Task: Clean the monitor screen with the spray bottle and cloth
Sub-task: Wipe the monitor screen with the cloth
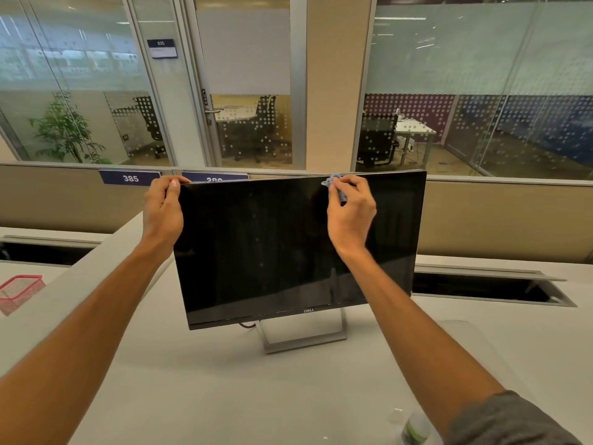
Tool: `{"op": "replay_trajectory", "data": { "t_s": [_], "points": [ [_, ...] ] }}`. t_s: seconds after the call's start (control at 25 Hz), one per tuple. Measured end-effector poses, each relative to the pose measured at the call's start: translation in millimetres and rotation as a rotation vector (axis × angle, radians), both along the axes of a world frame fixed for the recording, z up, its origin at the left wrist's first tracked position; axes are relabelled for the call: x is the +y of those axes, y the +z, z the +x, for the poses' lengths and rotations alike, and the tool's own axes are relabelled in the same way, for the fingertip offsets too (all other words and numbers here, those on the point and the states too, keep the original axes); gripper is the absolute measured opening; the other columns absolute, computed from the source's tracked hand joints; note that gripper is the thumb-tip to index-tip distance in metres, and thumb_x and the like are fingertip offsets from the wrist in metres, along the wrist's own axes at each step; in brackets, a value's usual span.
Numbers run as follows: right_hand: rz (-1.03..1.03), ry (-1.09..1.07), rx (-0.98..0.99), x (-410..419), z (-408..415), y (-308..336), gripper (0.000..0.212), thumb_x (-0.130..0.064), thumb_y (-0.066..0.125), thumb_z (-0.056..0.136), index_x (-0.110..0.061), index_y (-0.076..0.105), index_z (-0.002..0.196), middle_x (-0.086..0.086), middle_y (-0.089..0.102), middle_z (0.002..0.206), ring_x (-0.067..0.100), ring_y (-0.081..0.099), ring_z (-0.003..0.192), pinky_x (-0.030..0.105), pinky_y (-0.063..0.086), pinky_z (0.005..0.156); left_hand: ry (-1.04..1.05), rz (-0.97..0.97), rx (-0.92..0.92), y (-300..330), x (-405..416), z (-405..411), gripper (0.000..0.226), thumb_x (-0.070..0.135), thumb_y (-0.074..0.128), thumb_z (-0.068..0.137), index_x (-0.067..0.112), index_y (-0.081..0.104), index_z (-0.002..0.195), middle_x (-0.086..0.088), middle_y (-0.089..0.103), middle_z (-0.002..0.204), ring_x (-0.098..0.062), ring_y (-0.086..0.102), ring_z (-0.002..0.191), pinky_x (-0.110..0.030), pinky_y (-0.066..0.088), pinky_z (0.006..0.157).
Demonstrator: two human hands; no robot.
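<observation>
A black monitor (pixel 263 248) with a dark, switched-off screen stands on a silver stand in the middle of the white desk (pixel 208 387). My left hand (pixel 162 210) grips the monitor's top left corner, thumb in front. My right hand (pixel 351 208) presses a small bunched blue cloth (pixel 335 184) against the screen near the top edge, right of centre. The spray bottle (pixel 415 428), pale with a green label, stands on the desk at the bottom right, partly hidden by my right arm.
A red mesh basket (pixel 19 292) sits at the left on the neighbouring desk. Open cable troughs (pixel 481 289) run behind the monitor on both sides. A beige partition with numbered blue tags (pixel 130 178) and glass-walled rooms lie beyond.
</observation>
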State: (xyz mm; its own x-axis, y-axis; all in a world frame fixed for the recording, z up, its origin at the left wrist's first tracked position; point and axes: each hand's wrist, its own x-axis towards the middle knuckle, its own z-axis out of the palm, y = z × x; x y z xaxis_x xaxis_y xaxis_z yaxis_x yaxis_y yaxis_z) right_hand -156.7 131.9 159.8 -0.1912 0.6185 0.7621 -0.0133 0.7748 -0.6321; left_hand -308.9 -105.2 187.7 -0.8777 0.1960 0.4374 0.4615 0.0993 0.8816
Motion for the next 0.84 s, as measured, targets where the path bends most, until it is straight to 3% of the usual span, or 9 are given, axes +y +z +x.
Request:
{"op": "replay_trajectory", "data": {
  "t_s": [0.2, 0.28, 0.44, 0.68, 0.84],
  "points": [
    [0.141, 0.149, -0.046, -66, -41, -3, 0.014, -0.013, 0.063, 0.089, -0.008, 0.071, 0.098, 0.001, 0.061, 0.103, 0.007, 0.06, 0.081, 0.023, 0.056, 0.072, -0.066, 0.07, -0.074, 2, -2, 2, 0.031, 0.027, 0.029, 0.1, 0.014, 0.056, 0.104, -0.005, 0.053, 0.102, -0.008, 0.051, 0.087, -0.019, 0.041, 0.075],
    [0.185, 0.206, -0.073, -91, -58, -3, 0.014, -0.013, 0.062, 0.09, -0.006, 0.071, 0.098, 0.001, 0.061, 0.105, 0.01, 0.062, 0.083, 0.026, 0.057, 0.073, -0.127, 0.212, -0.151, 3, -7, 1, 0.032, 0.031, 0.028, 0.1, 0.016, 0.056, 0.105, 0.001, 0.057, 0.096, -0.008, 0.054, 0.09, -0.021, 0.043, 0.076],
    [0.267, 0.289, -0.125, -130, -84, 0, 0.015, -0.012, 0.064, 0.088, -0.005, 0.071, 0.099, 0.006, 0.062, 0.11, 0.016, 0.063, 0.091, 0.031, 0.058, 0.077, -0.267, 0.439, -0.338, -8, -23, -3, 0.034, 0.033, 0.029, 0.1, 0.021, 0.06, 0.102, 0.003, 0.062, 0.102, -0.014, 0.055, 0.103, -0.029, 0.042, 0.093],
    [0.426, 0.337, -0.18, -171, -108, 7, 0.014, -0.01, 0.063, 0.088, -0.002, 0.071, 0.096, 0.01, 0.064, 0.105, 0.022, 0.064, 0.087, 0.036, 0.059, 0.07, -0.281, 0.419, -0.368, -28, -35, -9, 0.034, 0.025, 0.037, 0.099, 0.012, 0.064, 0.116, 0.0, 0.068, 0.101, -0.016, 0.063, 0.096, -0.025, 0.049, 0.083],
    [0.539, 0.339, -0.238, -185, -116, 10, 0.012, -0.008, 0.064, 0.087, -0.003, 0.071, 0.096, 0.011, 0.064, 0.107, 0.024, 0.064, 0.09, 0.035, 0.06, 0.067, -0.222, 0.316, -0.392, -48, -39, -11, 0.037, 0.022, 0.035, 0.101, 0.008, 0.056, 0.128, -0.008, 0.064, 0.12, -0.023, 0.06, 0.111, -0.04, 0.047, 0.102]
  ]
}}
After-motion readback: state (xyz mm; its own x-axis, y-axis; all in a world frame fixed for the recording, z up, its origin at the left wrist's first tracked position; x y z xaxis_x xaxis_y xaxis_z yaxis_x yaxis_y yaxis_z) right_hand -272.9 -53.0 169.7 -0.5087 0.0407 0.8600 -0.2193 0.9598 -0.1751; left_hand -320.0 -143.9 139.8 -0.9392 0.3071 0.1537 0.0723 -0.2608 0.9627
